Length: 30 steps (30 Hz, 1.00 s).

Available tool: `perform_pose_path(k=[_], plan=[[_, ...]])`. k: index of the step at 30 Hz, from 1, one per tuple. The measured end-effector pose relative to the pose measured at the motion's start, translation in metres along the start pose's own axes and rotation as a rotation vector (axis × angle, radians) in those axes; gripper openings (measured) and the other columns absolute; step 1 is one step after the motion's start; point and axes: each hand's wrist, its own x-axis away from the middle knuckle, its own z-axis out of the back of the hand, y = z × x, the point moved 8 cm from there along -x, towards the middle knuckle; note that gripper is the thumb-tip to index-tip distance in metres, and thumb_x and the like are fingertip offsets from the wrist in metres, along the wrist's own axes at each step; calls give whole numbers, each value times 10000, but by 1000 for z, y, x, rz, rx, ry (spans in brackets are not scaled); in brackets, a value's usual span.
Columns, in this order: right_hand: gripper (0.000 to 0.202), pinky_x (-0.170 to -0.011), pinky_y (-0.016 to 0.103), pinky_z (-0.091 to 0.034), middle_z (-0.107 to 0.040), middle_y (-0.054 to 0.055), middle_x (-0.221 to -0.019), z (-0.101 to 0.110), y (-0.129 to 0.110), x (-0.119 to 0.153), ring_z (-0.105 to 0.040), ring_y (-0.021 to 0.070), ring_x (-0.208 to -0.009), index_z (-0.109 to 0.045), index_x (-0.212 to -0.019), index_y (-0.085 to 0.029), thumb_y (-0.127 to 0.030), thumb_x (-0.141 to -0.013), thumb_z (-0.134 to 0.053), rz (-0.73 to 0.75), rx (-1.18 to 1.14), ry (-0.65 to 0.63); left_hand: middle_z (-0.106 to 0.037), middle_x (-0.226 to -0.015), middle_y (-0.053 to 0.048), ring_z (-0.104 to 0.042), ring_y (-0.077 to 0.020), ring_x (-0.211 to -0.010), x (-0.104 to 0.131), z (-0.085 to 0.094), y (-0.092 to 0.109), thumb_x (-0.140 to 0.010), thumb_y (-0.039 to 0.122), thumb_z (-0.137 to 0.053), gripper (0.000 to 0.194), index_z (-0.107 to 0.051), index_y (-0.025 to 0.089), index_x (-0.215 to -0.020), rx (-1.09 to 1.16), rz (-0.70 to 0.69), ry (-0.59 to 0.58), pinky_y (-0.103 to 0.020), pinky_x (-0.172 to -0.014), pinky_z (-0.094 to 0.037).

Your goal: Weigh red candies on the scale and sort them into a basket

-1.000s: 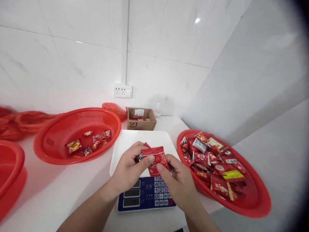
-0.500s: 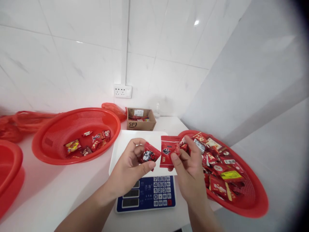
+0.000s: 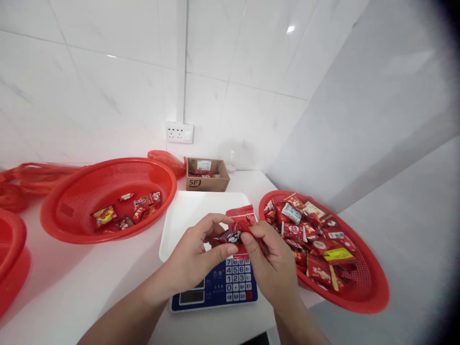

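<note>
Red packets (image 3: 240, 214) brought together, overlapping between both hands (image 3: 275, 266).

"SF" on the cardboard box (image 3: 207, 184), digits 0 to 9 and "志准" on the blue scale panel (image 3: 214, 288)

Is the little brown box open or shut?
Open: the cardboard box has no lid over its top, and red packets show inside.

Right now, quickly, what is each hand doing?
Left hand: closed, fingers and thumb on a small dark-red packet.
Right hand: closed on a larger red packet, beside the left.
</note>
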Motion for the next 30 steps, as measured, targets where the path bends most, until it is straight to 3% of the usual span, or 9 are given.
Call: perform_pose_path(k=[4, 9, 14, 20, 26, 30], plan=[[208, -542, 224, -391, -540, -40, -645, -1, 4, 3, -495, 117, -574, -551, -716, -221, -223, -923, -542, -53, -41, -11, -568, -766, 28, -523, -150, -721, 1, 0, -1, -872, 329, -658, 304, -538, 240, -1137, -8, -15, -21, -280, -664, -400], [201, -534, 235, -411, -556, -25, -654, -11, 13, 5, -511, 134, -586, -599, -771, -211, -329, -922, -540, -163, -98, -122, -637, -816, 15, -587, -157, -756, 3, -8, 1, -878, 299, -661, 330, -508, 249, -1166, 52, -11, -100, -289, -713, -437], [245, -520, 225, -379, -514, -40, -615, -5, 6, 3, -468, 118, -559, -544, -665, -214, -257, -907, -556, -87, -68, -58, -626, -810, 29, -572, -147, -742, 2, -9, 0, -879, 299, -656, 347, -498, 257, -1185, -23, -8, -103, -288, -714, -449], [254, -519, 225, -391, -528, -40, -616, -4, 6, 5, -495, 118, -556, -550, -667, -216, -255, -918, -553, -74, -24, -34, -645, -924, -15, -570, -162, -805, 1, -6, 4, -899, 311, -606, 167, -570, 215, -1031, -174, -32, -77, -302, -738, -472], [199, -732, 285, -517, -715, 50, -974, -16, 34, 8, -657, 188, -880, -664, -1017, -225, -303, -965, -488, -177, -27, -94, -628, -832, -4, -588, -162, -758, -9, 28, 6, -909, 342, -565, 145, -541, 206, -953, -335, -52, 158, -271, -661, -461], [296, -778, 361, -556, -704, 97, -1176, -34, 66, 13, -675, 228, -971, -640, -1179, -218, -324, -953, -482, -312, 26, -237, -694, -863, -25, -644, -186, -725, -21, 39, -13, -955, 325, -494, 241, -486, 208, -1165, -730, 75, 120, -308, -679, -500]])
